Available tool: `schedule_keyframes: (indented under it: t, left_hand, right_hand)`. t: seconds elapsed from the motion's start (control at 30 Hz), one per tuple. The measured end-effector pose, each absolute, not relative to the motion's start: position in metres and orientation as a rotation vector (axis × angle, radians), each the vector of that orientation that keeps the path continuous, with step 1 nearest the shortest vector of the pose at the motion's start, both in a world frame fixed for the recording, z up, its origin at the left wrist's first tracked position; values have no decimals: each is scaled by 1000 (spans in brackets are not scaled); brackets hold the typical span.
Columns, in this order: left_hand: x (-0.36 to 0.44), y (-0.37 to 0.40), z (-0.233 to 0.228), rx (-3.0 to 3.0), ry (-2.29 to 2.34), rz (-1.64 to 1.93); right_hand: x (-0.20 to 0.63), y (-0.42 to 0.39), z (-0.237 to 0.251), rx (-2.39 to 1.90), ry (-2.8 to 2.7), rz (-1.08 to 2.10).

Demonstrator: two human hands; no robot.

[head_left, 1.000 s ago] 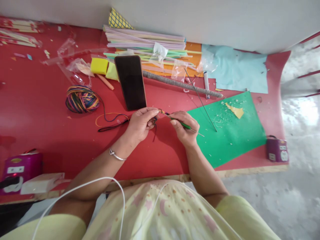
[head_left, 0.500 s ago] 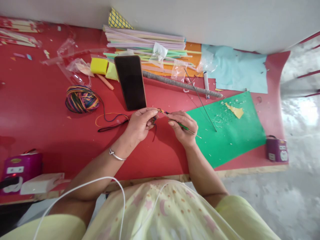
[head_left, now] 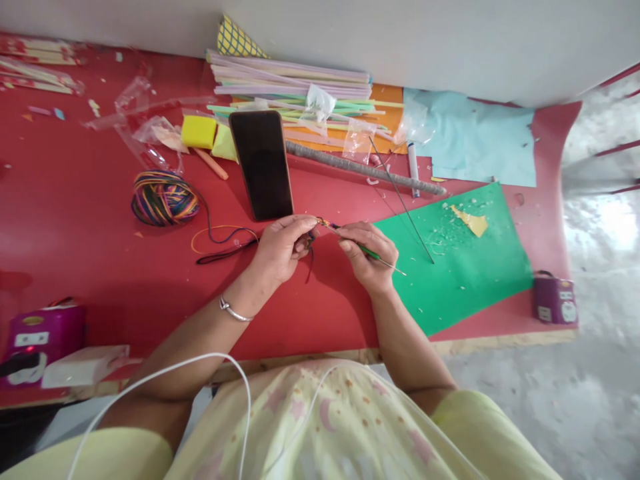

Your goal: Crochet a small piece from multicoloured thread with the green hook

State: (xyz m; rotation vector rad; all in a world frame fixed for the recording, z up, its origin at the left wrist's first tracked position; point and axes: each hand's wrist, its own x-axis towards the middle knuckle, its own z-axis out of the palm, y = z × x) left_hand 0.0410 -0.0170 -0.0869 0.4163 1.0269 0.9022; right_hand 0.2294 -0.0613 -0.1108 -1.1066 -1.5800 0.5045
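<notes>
The green wire (head_left: 373, 255), its tip bound in multicoloured thread (head_left: 324, 225), sits just below the phone (head_left: 262, 164); wrapping looks under way, so more turns come next. The right hand (head_left: 371, 260) pinches it closed; the left hand (head_left: 283, 247) seemingly nips the thread end.

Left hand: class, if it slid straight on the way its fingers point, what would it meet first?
Probably the right hand, just across the thin stick both grip; the left hand points that way. Depth is unclear.
</notes>
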Motion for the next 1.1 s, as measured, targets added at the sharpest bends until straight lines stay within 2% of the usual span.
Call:
schedule_keyframes:
  t: [0.33,0.57,1.1]
  left_hand:
    - [38,-15,-89,417,990,876]
    - [42,-17,-89,429,986,914]
    - [44,-19,-85,471,1011,908]
  right_hand:
    - [228,-60,-110,-1048,-1550,537]
    - [226,-63,-112,-1219,-1378,705]
    - [225,-63,-113,-1225,-1268,783]
